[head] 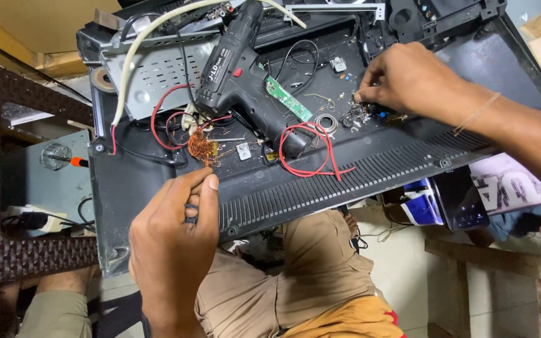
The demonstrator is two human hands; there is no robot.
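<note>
While left hand (pixel 173 250) pinches casing edge (pixel 270 194), right hand (pixel 402 81) fingers (pixel 363 95) nip small parts (pixel 361 114) — drill (pixel 239 75) between.

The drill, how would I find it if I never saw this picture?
Look at the big black plastic shell lying across the person's lap. Near its top middle lies the black cordless drill, its handle angled down towards a loop of red wire. It is the biggest tool there, bulkier than the small green circuit board beside it.

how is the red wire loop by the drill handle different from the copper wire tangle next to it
The red wire loop is insulated, smooth and spread in wide open curves; the copper tangle is bare, fine and bunched into a tight clump. The loop lies right of the drill handle, the tangle left. Both rest on the black panel.
</note>
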